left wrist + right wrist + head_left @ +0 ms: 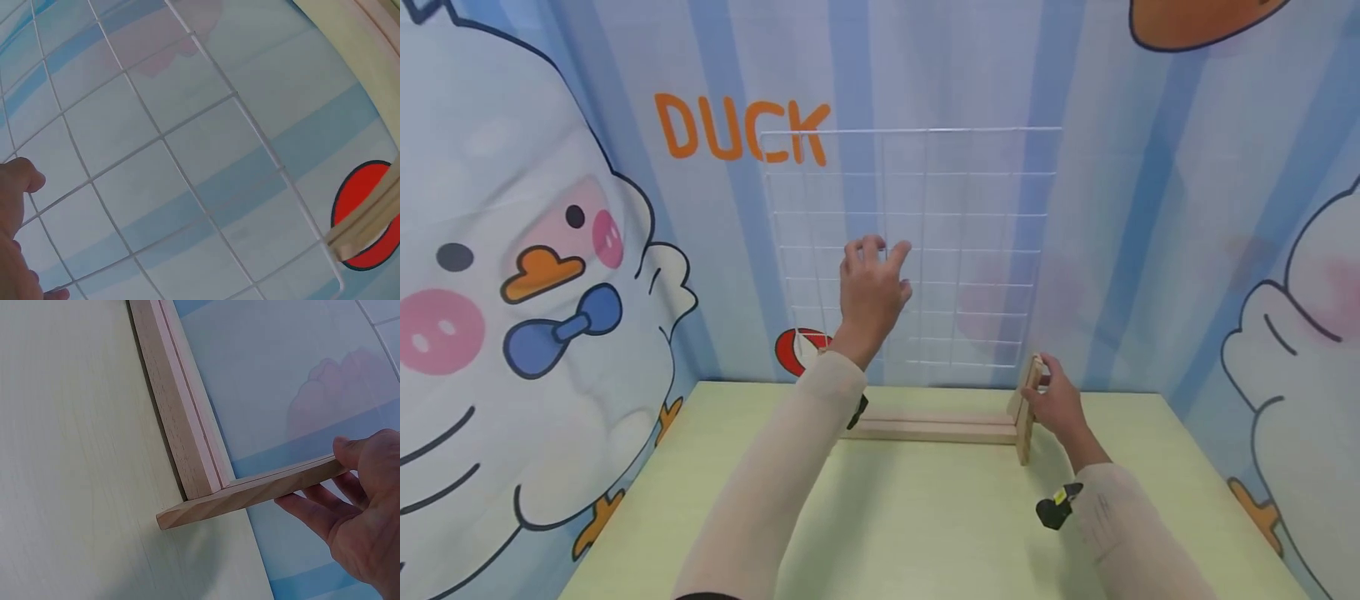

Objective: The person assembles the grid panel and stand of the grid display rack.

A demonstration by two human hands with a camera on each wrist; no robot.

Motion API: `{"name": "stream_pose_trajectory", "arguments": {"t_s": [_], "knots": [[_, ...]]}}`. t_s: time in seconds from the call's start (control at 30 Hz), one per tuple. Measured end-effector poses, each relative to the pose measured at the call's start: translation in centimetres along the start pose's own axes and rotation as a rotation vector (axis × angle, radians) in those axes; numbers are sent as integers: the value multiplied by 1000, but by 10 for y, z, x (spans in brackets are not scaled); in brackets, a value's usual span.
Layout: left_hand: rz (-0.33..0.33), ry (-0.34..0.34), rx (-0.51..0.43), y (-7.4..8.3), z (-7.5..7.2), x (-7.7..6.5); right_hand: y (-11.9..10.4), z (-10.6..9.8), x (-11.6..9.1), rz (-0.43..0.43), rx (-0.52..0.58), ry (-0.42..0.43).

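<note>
A white wire grid panel (pixel 977 214) stands upright above the far part of the table, in front of the backdrop. My left hand (pixel 872 287) grips its wires near the middle, thumb (pixel 28 175) and fingertips at the mesh in the left wrist view. Below is a wooden stand: a long grooved bar (pixel 940 431) with an upright end board (pixel 244 495) at its right end. My right hand (pixel 1058 404) pinches the top of that board between thumb and fingers. At the left, the tip of another wooden piece (pixel 369 215) overlaps the panel's corner; my left forearm hides much of it in the head view.
The pale yellow table (pixel 940 517) ends at a striped blue backdrop (pixel 1097 100) with cartoon ducks and orange lettering (pixel 721 129). Black wrist cameras sit at both cuffs, the right one (pixel 1056 507) low over the table.
</note>
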State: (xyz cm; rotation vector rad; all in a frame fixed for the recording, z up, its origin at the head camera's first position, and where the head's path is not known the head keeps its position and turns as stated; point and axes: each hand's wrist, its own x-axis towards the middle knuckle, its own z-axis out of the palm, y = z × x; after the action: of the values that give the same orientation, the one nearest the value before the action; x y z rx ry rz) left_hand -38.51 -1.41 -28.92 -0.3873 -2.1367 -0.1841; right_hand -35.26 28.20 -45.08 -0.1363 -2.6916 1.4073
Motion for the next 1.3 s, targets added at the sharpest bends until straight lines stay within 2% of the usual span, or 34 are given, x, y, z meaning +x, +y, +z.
{"name": "stream_pose_trajectory", "arguments": {"t_s": [0.17, 0.47, 0.8, 1.1, 1.3], "knots": [[-6, 37, 13, 13, 0, 8, 1, -1, -4, -30, -6, 4], [-11, 6, 16, 28, 10, 5, 6, 3, -6, -13, -15, 13], [-38, 27, 11, 36, 15, 12, -1, 1, -9, 7, -30, 32], [-29, 17, -22, 36, 19, 9, 5, 3, -3, 13, -24, 28], [-28, -13, -16, 38, 25, 6, 4, 3, -3, 33, -15, 30]]}}
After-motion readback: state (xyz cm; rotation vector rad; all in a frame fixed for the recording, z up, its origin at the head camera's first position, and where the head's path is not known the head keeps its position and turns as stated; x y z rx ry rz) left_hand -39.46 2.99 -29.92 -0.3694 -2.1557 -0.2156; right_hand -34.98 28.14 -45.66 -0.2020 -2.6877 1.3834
